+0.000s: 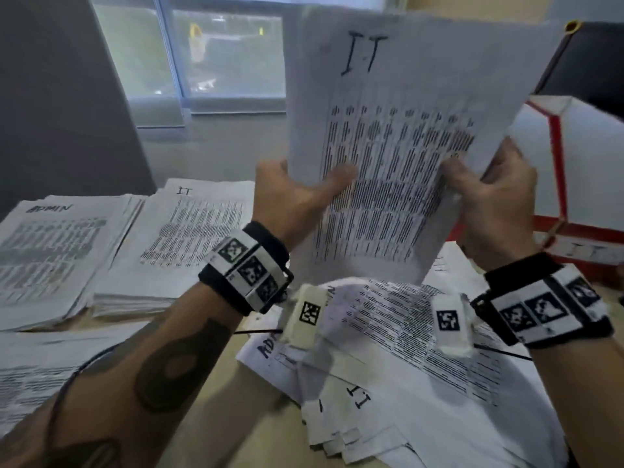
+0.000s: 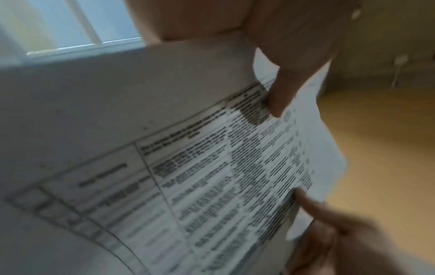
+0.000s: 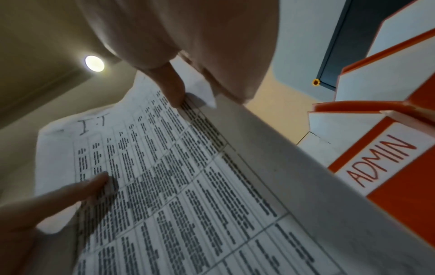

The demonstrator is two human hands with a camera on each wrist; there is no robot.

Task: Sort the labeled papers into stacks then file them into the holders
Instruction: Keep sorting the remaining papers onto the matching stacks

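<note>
A bundle of printed sheets (image 1: pixel 398 136) marked "IT" stands upright in front of me, held by both hands. My left hand (image 1: pixel 304 187) grips its lower left edge, thumb on the front and fingers behind. My right hand (image 1: pixel 479 184) pinches the lower right edge. In the left wrist view my left thumb (image 2: pixel 280 93) presses the sheets (image 2: pixel 212 176). The right wrist view shows the right thumb (image 3: pixel 172 89) on the same sheets (image 3: pixel 164 176). A red and white holder (image 1: pixel 574 157) with an "IT" label stands at the right, beside my right hand.
On the table's left lie an "ADMIN" stack (image 1: pixel 50 251) and an "IT" stack (image 1: pixel 189 228). A loose pile of mixed sheets (image 1: pixel 405 359) is spread under my hands. A holder labelled "ADMIN" (image 3: pixel 388 161) shows in the right wrist view. A window (image 1: pixel 202 55) is behind.
</note>
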